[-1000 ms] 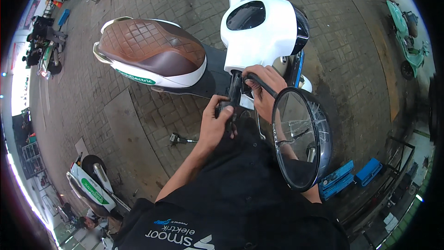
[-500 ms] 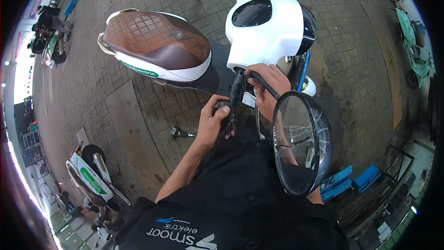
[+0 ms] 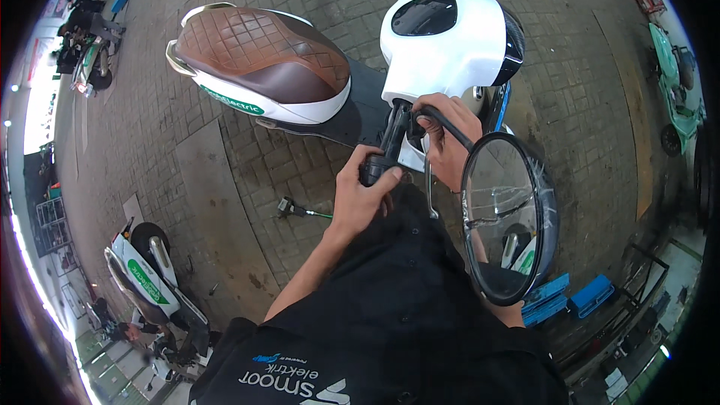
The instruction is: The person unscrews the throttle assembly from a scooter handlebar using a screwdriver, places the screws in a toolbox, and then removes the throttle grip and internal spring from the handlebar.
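The left hand (image 3: 356,191) is closed around a black part (image 3: 374,170) at the near end of the bar (image 3: 395,129) on the white scooter (image 3: 442,56). It helps to hold the bar still and move the part gently, without bumping the round mirror (image 3: 501,217). The right hand (image 3: 455,154) curls by the mirror's stem (image 3: 456,130); its fingertips are hidden, so nobody can tell what they grip. The left hand covers some of the part too.

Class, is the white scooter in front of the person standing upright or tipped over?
Upright: the scooter has its brown seat facing up toward the camera.
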Available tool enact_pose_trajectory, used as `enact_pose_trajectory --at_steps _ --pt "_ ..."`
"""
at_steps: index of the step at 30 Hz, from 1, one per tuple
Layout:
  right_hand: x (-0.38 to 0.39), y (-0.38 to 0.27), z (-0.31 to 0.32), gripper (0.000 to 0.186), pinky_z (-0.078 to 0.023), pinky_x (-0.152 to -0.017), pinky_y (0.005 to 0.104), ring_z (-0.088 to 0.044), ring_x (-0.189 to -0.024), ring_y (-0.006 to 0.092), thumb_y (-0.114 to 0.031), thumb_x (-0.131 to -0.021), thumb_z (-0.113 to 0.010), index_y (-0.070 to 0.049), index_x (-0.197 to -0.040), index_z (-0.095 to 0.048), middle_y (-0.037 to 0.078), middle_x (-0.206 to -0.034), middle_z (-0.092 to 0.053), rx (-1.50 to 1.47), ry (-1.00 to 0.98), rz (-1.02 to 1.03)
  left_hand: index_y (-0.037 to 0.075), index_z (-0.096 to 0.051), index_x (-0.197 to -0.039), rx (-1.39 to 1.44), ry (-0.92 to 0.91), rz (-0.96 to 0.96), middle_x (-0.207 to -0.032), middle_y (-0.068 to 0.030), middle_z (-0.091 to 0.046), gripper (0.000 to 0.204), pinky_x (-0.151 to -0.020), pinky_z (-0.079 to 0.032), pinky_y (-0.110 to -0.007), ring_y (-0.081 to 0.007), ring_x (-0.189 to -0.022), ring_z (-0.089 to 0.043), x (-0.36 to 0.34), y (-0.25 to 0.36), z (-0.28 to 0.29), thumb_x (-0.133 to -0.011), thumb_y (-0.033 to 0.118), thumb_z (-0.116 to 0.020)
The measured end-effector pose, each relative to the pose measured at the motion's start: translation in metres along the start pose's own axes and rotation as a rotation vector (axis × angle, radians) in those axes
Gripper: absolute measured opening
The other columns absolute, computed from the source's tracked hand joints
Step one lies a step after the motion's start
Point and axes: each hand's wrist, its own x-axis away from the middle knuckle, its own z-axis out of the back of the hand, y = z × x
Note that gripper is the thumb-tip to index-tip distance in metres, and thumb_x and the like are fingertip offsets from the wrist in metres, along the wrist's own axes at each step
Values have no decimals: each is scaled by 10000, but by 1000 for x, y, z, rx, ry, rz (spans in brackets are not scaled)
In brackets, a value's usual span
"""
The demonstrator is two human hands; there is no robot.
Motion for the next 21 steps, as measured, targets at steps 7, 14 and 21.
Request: enact_pose_trajectory --at_steps 7,14,21 --pt "-2 0 0 182 -465 -689 425 -600 -793 364 51 -893 -649 -42 -1046 -614 137 -888 -652 18 -51 7 7 -557 -1166 167 -15 14 -712 -43 -607 325 -414 -442 -263 -116 -496 -597 5 -10 4 -926 138 -734" --pt "0 -1 0 187 -459 -688 431 -598 -800 365 45 -893 -650 -46 -1048 -599 139 -894 -642 7 -51 -48 7 -547 -1191 466 -74 184 -728 -45 -628 364 -436 -440 -255 -93 -510 -587 7 -12 9 -908 116 -748" --pt "-3 -1 -8 147 -459 -678 386 -588 -752 324 22 -879 -663 -37 -1008 -624 115 -850 -639 35 64 -27 13 -503 -1268 -136 -12 -114 -728 -42 -610 441 -468 -461 -259 -109 -535 -597 11 -13 11 -905 84 -744"
